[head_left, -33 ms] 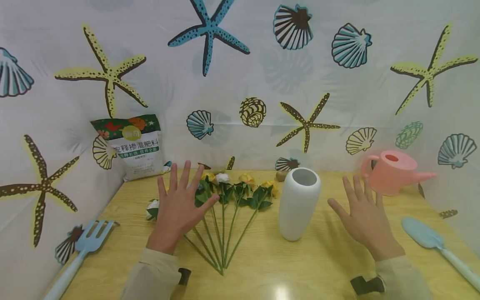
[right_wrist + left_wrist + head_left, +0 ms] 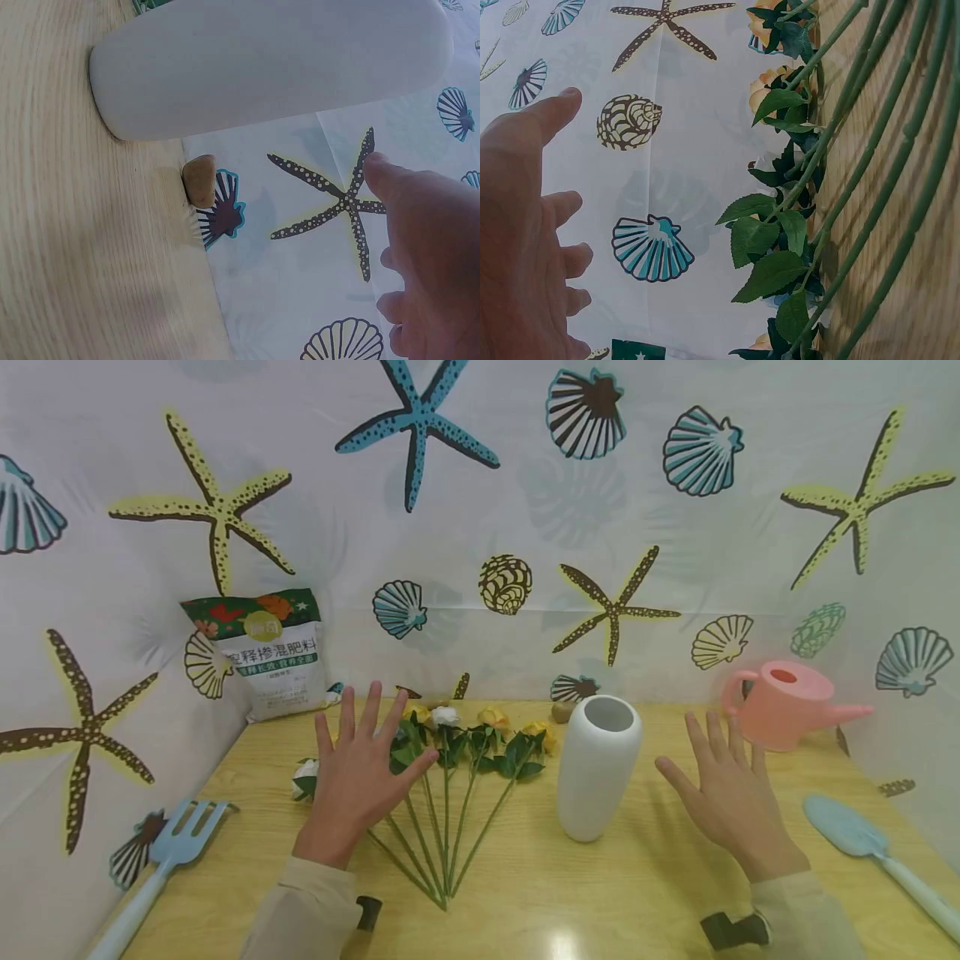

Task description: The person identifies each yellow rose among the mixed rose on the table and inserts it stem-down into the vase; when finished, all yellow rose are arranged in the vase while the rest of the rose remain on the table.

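"What's in view?"
"The left hand (image 2: 358, 781), fingers spread, is raised near long-stemmed flowers (image 2: 452, 752); the right hand (image 2: 727, 793), likewise spread, is beside a white vase (image 2: 598, 772)."
"Where exactly?"
"On the tabletop (image 2: 517, 902): flowers fanned out, vase upright between them and the right hand."

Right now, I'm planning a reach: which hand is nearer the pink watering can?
Right. The right hand is in front of the pink watering can, slightly to its left; the left hand is farther left, across the white vase, near the roses.
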Tool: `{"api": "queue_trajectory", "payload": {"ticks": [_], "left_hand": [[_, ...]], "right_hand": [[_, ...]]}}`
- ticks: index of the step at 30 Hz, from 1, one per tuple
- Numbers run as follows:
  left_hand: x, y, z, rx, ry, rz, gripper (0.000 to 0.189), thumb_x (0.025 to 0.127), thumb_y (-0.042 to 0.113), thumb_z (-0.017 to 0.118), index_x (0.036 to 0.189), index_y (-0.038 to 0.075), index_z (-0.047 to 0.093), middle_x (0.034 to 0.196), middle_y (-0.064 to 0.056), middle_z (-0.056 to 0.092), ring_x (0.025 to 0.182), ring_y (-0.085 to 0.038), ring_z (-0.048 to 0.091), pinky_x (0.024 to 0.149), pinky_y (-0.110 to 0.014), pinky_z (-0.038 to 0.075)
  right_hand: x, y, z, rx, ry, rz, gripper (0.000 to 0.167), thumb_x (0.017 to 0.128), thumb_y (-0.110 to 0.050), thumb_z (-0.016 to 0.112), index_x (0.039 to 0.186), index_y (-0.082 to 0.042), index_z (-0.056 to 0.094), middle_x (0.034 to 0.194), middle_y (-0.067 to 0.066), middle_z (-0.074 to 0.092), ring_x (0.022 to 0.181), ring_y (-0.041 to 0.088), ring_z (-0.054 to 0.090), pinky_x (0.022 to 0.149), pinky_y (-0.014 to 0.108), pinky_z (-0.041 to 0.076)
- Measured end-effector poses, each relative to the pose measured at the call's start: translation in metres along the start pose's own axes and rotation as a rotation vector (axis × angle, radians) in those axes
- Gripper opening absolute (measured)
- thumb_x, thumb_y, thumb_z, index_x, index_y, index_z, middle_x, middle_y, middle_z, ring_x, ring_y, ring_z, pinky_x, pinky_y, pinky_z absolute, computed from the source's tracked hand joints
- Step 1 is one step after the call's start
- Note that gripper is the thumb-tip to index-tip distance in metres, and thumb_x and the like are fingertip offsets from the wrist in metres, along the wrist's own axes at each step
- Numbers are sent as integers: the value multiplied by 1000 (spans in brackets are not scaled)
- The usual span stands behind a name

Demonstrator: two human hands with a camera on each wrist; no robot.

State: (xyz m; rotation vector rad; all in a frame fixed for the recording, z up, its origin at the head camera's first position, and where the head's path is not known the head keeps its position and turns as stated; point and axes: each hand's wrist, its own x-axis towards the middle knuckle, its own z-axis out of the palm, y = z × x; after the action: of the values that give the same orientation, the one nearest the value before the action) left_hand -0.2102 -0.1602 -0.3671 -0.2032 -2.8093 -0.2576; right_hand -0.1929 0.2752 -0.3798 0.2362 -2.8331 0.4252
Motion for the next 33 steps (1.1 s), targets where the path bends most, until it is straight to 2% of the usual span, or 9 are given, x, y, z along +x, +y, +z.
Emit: {"api": "queue_trajectory", "payload": {"ticks": [11, 13, 16, 19, 21, 24, 26, 29, 33], "left_hand": [[0, -1, -2, 0, 3, -13, 94, 92, 71, 53, 163, 25, 14, 171, -13, 7, 156, -42, -5, 119, -73, 0], [0, 0, -2, -33, 9, -7, 92, 93, 68, 55, 163, 22, 18, 170, -14, 12, 156, -44, 3, 119, -72, 7], [-1, 6, 0, -196, 22, 7, 79, 95, 55, 62, 157, 14, 36, 159, -18, 39, 148, -45, 30, 115, -68, 28], [-3, 16, 3, -463, -24, 5, 57, 96, 38, 68, 143, 8, 54, 138, -17, 61, 122, -39, 57, 96, -57, 50], [-4, 24, 7, -622, -92, -27, 44, 96, 30, 70, 134, 9, 61, 126, -13, 68, 108, -29, 63, 84, -46, 55], [-6, 37, 18, -779, -183, -76, 34, 95, 26, 72, 125, 13, 66, 116, -6, 71, 92, -17, 62, 72, -35, 53], [-7, 43, 28, -832, -234, -79, 31, 94, 25, 73, 123, 14, 67, 113, -4, 72, 88, -14, 61, 70, -32, 52], [-9, 49, 40, -851, -304, -43, 33, 93, 24, 74, 123, 11, 67, 113, -7, 73, 86, -14, 61, 69, -32, 53], [-12, 54, 51, -803, -387, 16, 36, 92, 20, 75, 124, 7, 66, 114, -12, 72, 89, -18, 62, 72, -35, 54]], "right_hand": [[-1, -2, 0, 0, 13, -6, 81, 106, -56, 37, 161, -1, 14, 163, 34, 8, 154, 47, -7, 119, 70, -6], [0, -3, -1, 7, 11, -1, 81, 106, -56, 37, 160, -1, 14, 162, 36, 11, 152, 52, 0, 118, 72, 2], [2, -5, -2, 68, 24, 25, 79, 106, -54, 39, 160, -2, 16, 159, 37, 22, 147, 57, 20, 113, 74, 20], [3, -10, 0, 234, 92, 24, 70, 107, -44, 45, 159, -3, 23, 152, 34, 39, 135, 54, 43, 103, 69, 40], [2, -15, 3, 367, 150, 4, 62, 108, -35, 48, 158, -6, 28, 147, 28, 50, 129, 44, 54, 102, 47, 52], [2, -21, 10, 605, 202, -62, 53, 108, -19, 49, 156, -6, 32, 141, 20, 57, 121, 16, 63, 93, 19, 54], [3, -26, 15, 751, 196, -95, 51, 108, -12, 45, 156, -5, 30, 139, 7, 60, 117, 0, 61, 90, 7, 49], [3, -33, 20, 951, 160, -123, 52, 108, -7, 42, 157, -1, 26, 136, -14, 57, 116, -9, 58, 89, 13, 53], [-1, -41, 25, 1026, 139, -112, 54, 108, -8, 45, 157, 0, 25, 131, -28, 55, 116, -10, 57, 89, 14, 54]]}}
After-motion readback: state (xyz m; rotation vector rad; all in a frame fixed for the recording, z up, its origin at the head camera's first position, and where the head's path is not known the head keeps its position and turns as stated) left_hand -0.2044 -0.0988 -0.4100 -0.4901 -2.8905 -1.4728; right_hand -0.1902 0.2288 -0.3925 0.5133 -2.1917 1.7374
